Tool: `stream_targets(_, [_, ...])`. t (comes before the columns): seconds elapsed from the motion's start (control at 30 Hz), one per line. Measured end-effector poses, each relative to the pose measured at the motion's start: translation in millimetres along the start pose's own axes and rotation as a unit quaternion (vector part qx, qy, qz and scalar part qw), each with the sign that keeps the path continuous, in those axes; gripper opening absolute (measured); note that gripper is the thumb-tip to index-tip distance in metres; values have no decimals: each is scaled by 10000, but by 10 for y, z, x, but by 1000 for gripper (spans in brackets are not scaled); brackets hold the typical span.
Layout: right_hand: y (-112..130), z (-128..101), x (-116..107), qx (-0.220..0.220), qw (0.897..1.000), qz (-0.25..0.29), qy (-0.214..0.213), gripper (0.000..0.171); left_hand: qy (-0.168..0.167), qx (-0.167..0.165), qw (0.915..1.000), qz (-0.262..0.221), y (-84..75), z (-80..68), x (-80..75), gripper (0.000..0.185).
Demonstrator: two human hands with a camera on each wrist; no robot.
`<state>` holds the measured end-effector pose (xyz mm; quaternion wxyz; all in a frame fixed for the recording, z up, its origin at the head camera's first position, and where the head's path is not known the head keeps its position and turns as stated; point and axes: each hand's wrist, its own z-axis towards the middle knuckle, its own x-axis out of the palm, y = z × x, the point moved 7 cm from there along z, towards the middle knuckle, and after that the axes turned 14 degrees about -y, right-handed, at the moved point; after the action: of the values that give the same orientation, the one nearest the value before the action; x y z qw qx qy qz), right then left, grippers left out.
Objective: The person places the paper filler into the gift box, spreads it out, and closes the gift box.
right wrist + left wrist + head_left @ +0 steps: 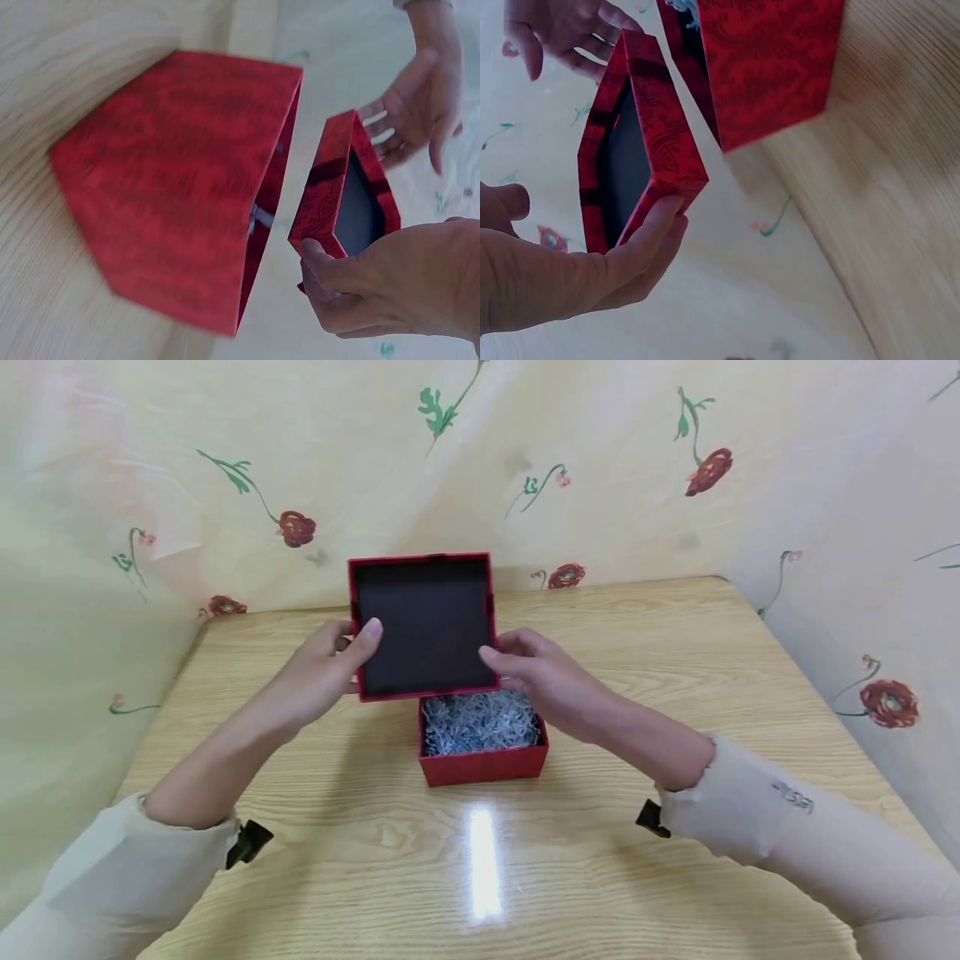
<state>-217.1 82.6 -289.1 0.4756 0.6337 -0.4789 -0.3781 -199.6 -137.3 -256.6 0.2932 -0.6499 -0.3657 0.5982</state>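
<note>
Left hand [322,668] gripping the left edge of a red lid [423,625], thumb laid over the dark inner face, fingers curled round behind the rim. Lid held up off the table [675,652], tilted with its black inside turned near, toward the camera, red rim framing it. Just under and slightly right of the lid, a red box [483,764] standing open on the table, filled with grey shredded paper [480,722]; lid's lower edge over the far part of the box, apart from it in the wrist views. Right hand [547,681] pinching the lid's right edge, thumb in front, fingers curled behind. Pale sleeves [795,835] on both forearms. Behind and to both sides, cream cloth [600,443] printed with red flowers and green stems.
</note>
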Motion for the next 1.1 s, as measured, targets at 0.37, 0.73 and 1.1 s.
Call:
stream_targets(0.37, [88,-54,-444,-249,9995,33,-170,55,10,134,9968,-789,-204,61,310,69])
stream_targets(0.73, [127,-74,-501,-599,9977,288,-138,42,-6,-276,9921,-1226,-183,18,354,75])
stream_targets(1.1, [105,-62,-548,-925,9937,631,-10,31,-349,-80,9791,-2000,-205,-29,350,60])
